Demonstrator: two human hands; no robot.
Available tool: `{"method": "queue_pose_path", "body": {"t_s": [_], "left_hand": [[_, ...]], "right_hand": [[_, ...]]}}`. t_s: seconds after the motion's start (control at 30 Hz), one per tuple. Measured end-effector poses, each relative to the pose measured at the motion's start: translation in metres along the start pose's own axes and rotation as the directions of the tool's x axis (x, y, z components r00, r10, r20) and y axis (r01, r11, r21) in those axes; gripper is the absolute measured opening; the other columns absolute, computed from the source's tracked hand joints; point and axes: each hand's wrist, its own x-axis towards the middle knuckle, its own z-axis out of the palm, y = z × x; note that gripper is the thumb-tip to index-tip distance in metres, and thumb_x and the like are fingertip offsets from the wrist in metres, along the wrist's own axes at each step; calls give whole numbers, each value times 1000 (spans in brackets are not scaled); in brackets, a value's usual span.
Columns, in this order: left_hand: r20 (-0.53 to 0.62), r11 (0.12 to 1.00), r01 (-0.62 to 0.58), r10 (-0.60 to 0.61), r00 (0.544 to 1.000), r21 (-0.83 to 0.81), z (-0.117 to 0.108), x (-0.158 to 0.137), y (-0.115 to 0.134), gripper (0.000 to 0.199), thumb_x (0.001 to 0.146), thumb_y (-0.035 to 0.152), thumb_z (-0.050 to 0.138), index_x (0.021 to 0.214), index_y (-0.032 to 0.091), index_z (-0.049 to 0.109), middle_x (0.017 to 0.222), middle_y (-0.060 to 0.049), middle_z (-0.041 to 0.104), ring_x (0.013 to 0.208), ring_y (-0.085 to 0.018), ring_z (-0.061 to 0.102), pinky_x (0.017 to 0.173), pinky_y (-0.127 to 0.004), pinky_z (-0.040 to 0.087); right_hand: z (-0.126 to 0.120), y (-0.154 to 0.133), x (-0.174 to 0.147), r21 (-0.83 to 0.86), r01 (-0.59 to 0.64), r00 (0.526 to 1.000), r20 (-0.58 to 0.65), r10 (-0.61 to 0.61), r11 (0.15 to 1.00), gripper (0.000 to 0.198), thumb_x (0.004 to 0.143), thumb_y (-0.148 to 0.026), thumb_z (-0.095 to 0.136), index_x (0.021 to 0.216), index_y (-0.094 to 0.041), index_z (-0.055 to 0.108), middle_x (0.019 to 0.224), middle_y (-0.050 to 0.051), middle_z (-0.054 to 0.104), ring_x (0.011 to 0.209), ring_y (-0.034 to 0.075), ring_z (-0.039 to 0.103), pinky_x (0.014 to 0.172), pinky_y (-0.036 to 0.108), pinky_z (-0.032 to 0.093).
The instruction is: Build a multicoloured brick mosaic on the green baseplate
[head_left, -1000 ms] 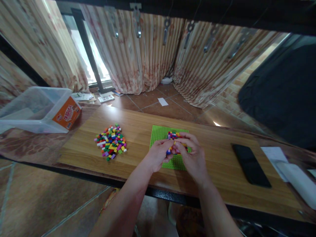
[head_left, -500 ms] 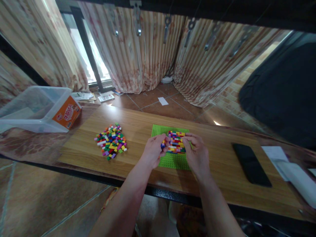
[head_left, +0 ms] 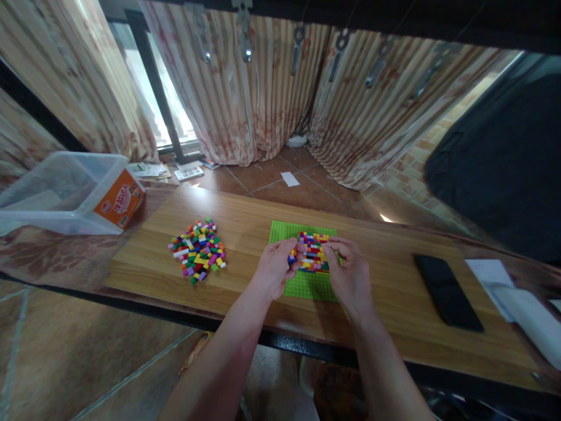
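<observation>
A green studded baseplate [head_left: 309,288] lies on the wooden board, carrying a multicoloured block of toy bricks [head_left: 312,252] set in rows. My left hand [head_left: 275,268] is closed at the block's left side, with a few small toy bricks [head_left: 291,258], some of them blue, showing between the fingers. On the other side, my right hand [head_left: 350,273] has its thumb and fingers bent against the right edge of the block. What lies under the right fingertips is partly hidden. A loose pile of toy bricks [head_left: 199,252] in many colours is to the left.
A clear plastic bin [head_left: 83,219] with an orange label stands at the far left. Right of the baseplate lies a black phone [head_left: 447,292], with white papers [head_left: 488,280] beyond it. The wooden board [head_left: 245,222] sits on a table with a dark front edge.
Almost nothing differs. Both hands stay at the brick block, with only slight finger movement; the view has shifted very slightly.
</observation>
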Motion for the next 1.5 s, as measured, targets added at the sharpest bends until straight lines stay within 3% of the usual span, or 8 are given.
{"method": "queue_pose_path", "body": {"t_s": [1.03, 1.5], "left_hand": [[6, 1000, 2, -2, 1000, -6, 0, 0, 0, 20, 77, 30, 63, 69, 12, 61, 60, 1, 52, 40, -3, 41, 36, -15, 13], [4, 1000, 8, -8, 1000, 1, 1, -1, 2, 20, 81, 27, 59, 68, 12, 60, 60, 1, 51, 40, -2, 40, 36, -15, 13]], "right_hand": [[1, 4, -1, -18, 33, 999, 12, -33, 999, 22, 90, -34, 57, 87, -20, 73, 111, 11, 67, 106, 26, 62, 96, 45, 45], [4, 3, -2, -143, 154, 988, 53, -147, 978, 19, 89, -30, 57, 84, -22, 73, 109, 11, 63, 108, 28, 57, 96, 49, 44]]}}
